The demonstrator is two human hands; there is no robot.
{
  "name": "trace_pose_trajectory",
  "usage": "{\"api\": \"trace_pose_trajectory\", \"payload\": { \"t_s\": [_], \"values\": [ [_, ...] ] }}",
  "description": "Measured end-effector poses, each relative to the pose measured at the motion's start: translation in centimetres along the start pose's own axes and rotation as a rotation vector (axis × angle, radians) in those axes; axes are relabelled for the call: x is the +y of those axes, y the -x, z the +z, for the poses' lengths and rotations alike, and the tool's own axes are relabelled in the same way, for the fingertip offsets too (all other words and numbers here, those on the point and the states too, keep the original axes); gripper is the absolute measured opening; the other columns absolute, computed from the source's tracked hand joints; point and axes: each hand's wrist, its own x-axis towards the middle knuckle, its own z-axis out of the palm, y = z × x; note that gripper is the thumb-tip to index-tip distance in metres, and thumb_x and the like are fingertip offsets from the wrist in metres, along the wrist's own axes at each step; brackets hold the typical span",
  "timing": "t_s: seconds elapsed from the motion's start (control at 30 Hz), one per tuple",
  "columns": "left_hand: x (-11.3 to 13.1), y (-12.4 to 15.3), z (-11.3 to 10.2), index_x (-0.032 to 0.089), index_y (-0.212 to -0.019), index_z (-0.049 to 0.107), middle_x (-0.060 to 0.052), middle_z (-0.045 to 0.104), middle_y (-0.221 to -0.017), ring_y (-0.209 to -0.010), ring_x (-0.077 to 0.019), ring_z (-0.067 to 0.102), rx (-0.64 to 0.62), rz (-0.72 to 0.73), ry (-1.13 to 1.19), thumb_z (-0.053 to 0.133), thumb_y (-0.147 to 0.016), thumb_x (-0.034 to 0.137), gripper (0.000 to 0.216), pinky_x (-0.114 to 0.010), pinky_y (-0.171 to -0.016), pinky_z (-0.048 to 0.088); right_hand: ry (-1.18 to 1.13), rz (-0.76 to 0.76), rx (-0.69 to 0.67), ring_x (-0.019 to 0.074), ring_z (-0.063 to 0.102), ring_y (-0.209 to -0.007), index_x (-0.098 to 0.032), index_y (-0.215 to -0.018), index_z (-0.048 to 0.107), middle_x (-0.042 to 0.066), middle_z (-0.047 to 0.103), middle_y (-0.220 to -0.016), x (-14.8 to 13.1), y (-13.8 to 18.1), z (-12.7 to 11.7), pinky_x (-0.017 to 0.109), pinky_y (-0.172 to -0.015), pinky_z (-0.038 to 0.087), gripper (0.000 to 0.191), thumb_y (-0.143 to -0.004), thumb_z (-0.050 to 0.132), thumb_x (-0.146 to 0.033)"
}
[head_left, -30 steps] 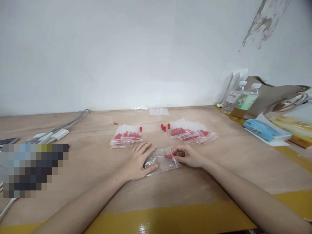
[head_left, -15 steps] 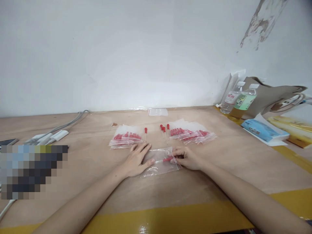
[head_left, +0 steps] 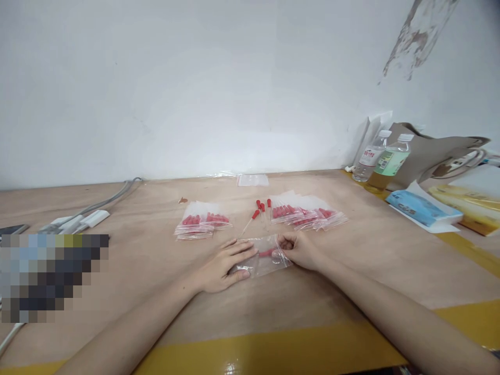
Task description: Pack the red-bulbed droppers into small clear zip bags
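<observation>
Left hand (head_left: 225, 266) lies spread on the clear bag (head_left: 265, 268), right hand (head_left: 296, 252) pinches its right end by the red-bulbed dropper (head_left: 266, 253) inside! Well right of the bag, blue pack (head_left: 424, 209) reads "C&S"!

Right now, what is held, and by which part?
Right hand pinches the clear bag at its right end, perhaps the red bulb too; left hand lies on the bag.

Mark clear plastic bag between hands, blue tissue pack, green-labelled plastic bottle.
Clear plastic bag (head_left: 269, 265): head view, front film.
Blue tissue pack (head_left: 422, 207): head view, top face.
Green-labelled plastic bottle (head_left: 391, 163): head view, label.
</observation>
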Motion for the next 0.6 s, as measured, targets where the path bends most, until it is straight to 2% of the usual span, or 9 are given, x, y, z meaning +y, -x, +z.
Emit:
{"api": "trace_pose_trajectory", "payload": {
  "t_s": [0.1,0.23,0.3,0.37,0.43,0.5,0.6],
  "values": [
    [0.1,0.0,-0.2,0.028,-0.136,0.028,-0.002,0.027,-0.142,-0.131,-0.0198,0.023,-0.02,-0.01,-0.016,0.038,-0.09,0.043,0.049,-0.042,-0.108,0.017,0.279,-0.09,0.024,0.0103,0.051,-0.056,-0.015,-0.067,0.061,0.0,0.059,-0.062,-0.9,-1.6,-1.3,0.022,-0.054,0.038,0.008,-0.07,0.057,-0.022],
    [0.3,0.0,-0.4,0.029,-0.136,0.028,-0.002,0.026,-0.142,-0.131,-0.0196,0.022,-0.033,-0.022,-0.032,0.036,-0.091,0.044,0.048,-0.042,-0.108,0.018,0.639,-0.251,0.174,0.0129,0.054,-0.067,-0.016,-0.084,0.065,0.004,0.061,-0.075,-2.3,-5.6,-2.5,0.025,-0.065,0.04,0.019,-0.075,0.049,-0.013],
    [0.3,0.0,-0.4,0.029,-0.136,0.027,-0.002,0.026,-0.142,-0.131,-0.02,0.022,-0.04,-0.024,-0.029,0.037,-0.09,0.044,0.049,-0.042,-0.108,0.018,0.78,-0.361,0.12,0.0161,0.054,-0.081,-0.016,-0.097,0.064,0.009,0.059,-0.091,-2.4,-7.8,-2.1,0.029,-0.075,0.04,0.024,-0.076,0.053,-0.017],
    [0.2,0.0,-0.5,0.03,-0.136,0.026,-0.002,0.025,-0.143,-0.131,-0.0206,0.022,-0.047,-0.024,-0.021,0.037,-0.09,0.044,0.049,-0.044,-0.108,0.018,0.905,-0.432,0.032,0.0201,0.05,-0.094,-0.017,-0.097,0.065,0.011,0.055,-0.104,-2.2,-9.8,-1.2,0.033,-0.083,0.037,0.024,-0.075,0.058,-0.022],
    [0.2,0.0,-0.5,0.03,-0.137,0.025,-0.001,0.026,-0.142,-0.131,-0.0201,0.022,-0.053,-0.019,-0.012,0.034,-0.092,0.042,0.047,-0.044,-0.108,0.017,0.971,-0.453,-0.018,0.0222,0.047,-0.1,-0.018,-0.089,0.067,0.011,0.053,-0.108,-2.0,-11.0,-0.5,0.036,-0.087,0.034,0.017,-0.075,0.059,-0.024],
    [0.2,0.1,-0.5,0.031,-0.137,0.024,0.0,0.026,-0.142,-0.131,-0.0186,0.022,-0.054,-0.016,-0.006,0.03,-0.094,0.038,0.044,-0.043,-0.108,0.017,0.969,-0.468,-0.008,0.022,0.046,-0.1,-0.018,-0.083,0.067,0.009,0.055,-0.106,-2.1,-11.4,-0.2,0.037,-0.088,0.033,0.012,-0.077,0.057,-0.022],
    [0.2,0.2,-0.5,0.03,-0.137,0.026,0.0,0.026,-0.142,-0.131,-0.0196,0.022,-0.027,-0.035,0.001,0.031,-0.094,0.038,0.044,-0.043,-0.108,0.019,0.879,-0.493,0.045,0.0186,0.049,-0.09,-0.016,-0.084,0.062,0.007,0.059,-0.094,-3.0,-10.0,-1.4,0.032,-0.081,0.036,0.011,-0.079,0.052,-0.019]
  ]
}}
